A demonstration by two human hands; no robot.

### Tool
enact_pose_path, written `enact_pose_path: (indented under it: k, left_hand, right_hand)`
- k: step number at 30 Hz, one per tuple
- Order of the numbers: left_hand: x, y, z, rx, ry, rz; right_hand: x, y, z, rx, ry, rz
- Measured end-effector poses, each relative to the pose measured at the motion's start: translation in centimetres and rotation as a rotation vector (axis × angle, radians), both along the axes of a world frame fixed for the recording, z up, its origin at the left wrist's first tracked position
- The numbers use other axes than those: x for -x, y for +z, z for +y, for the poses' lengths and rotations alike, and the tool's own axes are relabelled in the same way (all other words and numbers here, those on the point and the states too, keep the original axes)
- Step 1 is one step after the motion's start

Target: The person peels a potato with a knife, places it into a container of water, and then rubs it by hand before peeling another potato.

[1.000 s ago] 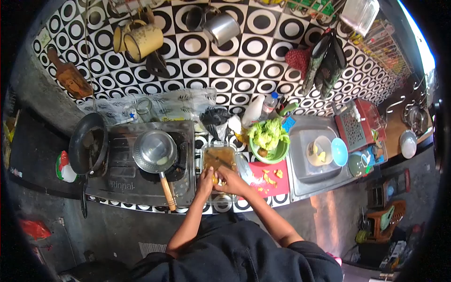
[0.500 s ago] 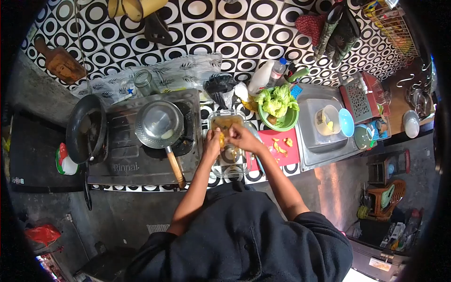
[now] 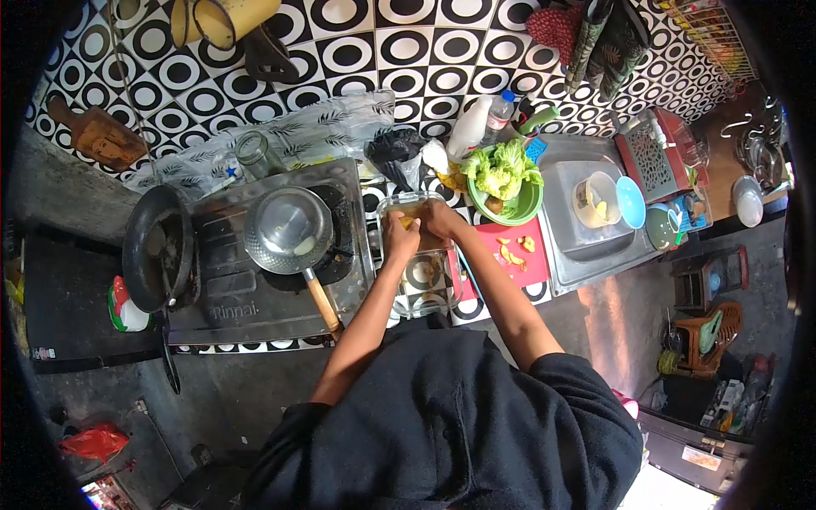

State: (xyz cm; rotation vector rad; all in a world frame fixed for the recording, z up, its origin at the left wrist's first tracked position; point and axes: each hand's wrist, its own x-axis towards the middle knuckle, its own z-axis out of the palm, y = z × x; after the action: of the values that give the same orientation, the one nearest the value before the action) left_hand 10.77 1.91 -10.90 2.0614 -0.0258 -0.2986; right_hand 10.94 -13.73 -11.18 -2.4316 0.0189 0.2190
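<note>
Flat red board [image 3: 535,269], four o'clock of clear glass dish [image 3: 382,212] with brown liquid; small yellow cut pieces [image 3: 510,255] on it, apparently done. Right hand [image 3: 440,221] at dish; grip can't be told. Left hand [image 3: 400,241] pinches yellow lump [image 3: 410,223] over dish, seemingly unfinished.

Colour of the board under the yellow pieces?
The board is plain pinkish red, seen best in the head view.
</note>
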Motion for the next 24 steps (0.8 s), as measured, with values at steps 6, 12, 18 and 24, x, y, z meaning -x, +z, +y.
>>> enact_pose_path:
  k: [6, 12, 18, 24]
  left_hand:
    - [-1.2, -4.9, -0.8, 0.167, 0.175, -0.029]
    - [-1.0, -3.9, -0.5, 0.546, 0.257, 0.265]
    - [0.2, -1.2, 0.2, 0.566, 0.221, 0.407]
    - [-0.2, -2.2, 0.0, 0.514, 0.235, 0.305]
  right_hand:
    - [0.8, 0.2, 1.1, -0.697, -0.082, 0.126]
    - [6.8, 5.1, 5.0, -0.257, 0.034, -0.214]
    - [7.0, 5.0, 3.8, -0.016, 0.141, -0.173]
    - [3.7, 1.6, 1.5, -0.239, -0.064, -0.088]
